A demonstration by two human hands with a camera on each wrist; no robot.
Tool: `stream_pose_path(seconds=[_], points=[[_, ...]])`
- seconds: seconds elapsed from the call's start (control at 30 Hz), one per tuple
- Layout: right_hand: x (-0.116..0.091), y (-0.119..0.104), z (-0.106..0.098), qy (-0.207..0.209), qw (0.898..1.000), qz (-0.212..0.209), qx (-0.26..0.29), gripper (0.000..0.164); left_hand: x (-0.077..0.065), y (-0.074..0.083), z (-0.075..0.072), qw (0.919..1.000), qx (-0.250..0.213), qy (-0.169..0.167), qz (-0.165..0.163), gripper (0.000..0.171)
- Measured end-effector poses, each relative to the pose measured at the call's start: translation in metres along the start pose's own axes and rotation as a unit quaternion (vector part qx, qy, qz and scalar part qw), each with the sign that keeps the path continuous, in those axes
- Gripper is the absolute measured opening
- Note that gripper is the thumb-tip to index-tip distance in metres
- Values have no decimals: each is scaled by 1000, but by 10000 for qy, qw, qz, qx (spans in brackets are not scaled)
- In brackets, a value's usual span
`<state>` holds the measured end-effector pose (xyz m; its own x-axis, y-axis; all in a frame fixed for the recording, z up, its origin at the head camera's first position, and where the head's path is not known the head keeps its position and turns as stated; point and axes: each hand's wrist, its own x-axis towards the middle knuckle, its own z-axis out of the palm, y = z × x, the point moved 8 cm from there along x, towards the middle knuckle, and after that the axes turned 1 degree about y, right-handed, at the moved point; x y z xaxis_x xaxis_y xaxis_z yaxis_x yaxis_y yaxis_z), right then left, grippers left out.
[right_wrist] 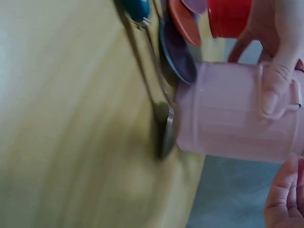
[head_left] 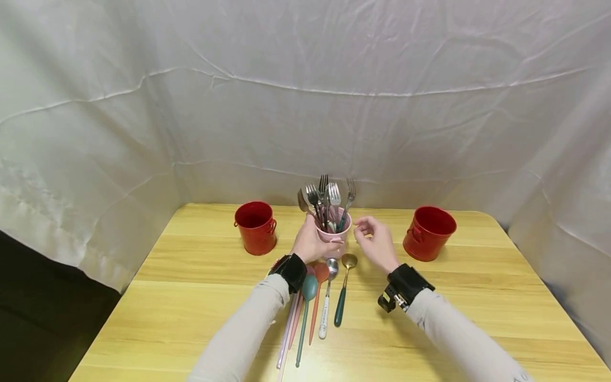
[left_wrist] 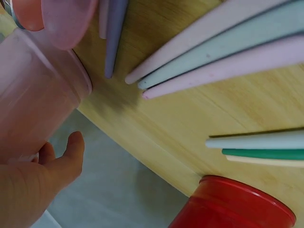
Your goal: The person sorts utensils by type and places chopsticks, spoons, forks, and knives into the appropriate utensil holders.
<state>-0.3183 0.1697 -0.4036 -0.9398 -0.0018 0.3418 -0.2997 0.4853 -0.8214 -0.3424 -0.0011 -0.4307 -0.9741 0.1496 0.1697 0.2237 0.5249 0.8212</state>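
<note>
A pink bucket [head_left: 337, 246] holds several forks [head_left: 334, 195] with their tines up. My left hand [head_left: 310, 241] grips it from the left; in the right wrist view, the thumb [right_wrist: 273, 95] of that hand presses the bucket's wall by the wire handle. Just right of the rim is my right hand [head_left: 374, 241], fingers loosely bent, with nothing visible in it. In front of the bucket lie a gold spoon with a dark green handle [head_left: 341, 307], a white-handled spoon [head_left: 324, 318], an orange spoon [head_left: 322, 272] and a teal spoon [head_left: 309, 289]. My left forearm partly covers the leftmost utensils.
One red bucket [head_left: 260, 241] stands on the left of the wooden table [head_left: 191, 307], another red bucket [head_left: 425, 246] on the right. Several slim coloured sticks or handles [left_wrist: 199, 64] show in the left wrist view. Pale cloth [head_left: 305, 122] hangs behind the table.
</note>
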Motion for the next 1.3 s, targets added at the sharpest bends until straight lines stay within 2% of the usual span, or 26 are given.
stream_pose_path(seconds=[0.13, 0.23, 0.5, 0.67, 0.93, 1.13, 1.3], points=[[-11, 1, 9, -339, 9994, 16, -52, 18, 0, -1, -2, 9996, -34, 20, 294, 93], [-17, 1, 16, -612, 9981, -24, -55, 18, -3, -2, -3, 9994, -54, -104, 328, 96], [-28, 0, 30, -1266, 9919, -9, -89, 21, -17, -8, -13, 9980, 331, -485, -213, 111], [-33, 1, 36, -1484, 9888, 40, -120, 22, -23, -6, -24, 9971, 437, -546, -296, 105], [-41, -4, 45, -1729, 9848, -6, -152, 23, -23, -6, -44, 9942, 1015, -302, 169, 84], [-48, -15, 47, -1827, 9831, -87, -10, 22, -22, 1, -66, 9819, 1772, 98, 660, 70], [-51, -20, 52, -1913, 9812, -233, 60, 23, -21, 5, -86, 9741, 1993, 469, 963, 64]])
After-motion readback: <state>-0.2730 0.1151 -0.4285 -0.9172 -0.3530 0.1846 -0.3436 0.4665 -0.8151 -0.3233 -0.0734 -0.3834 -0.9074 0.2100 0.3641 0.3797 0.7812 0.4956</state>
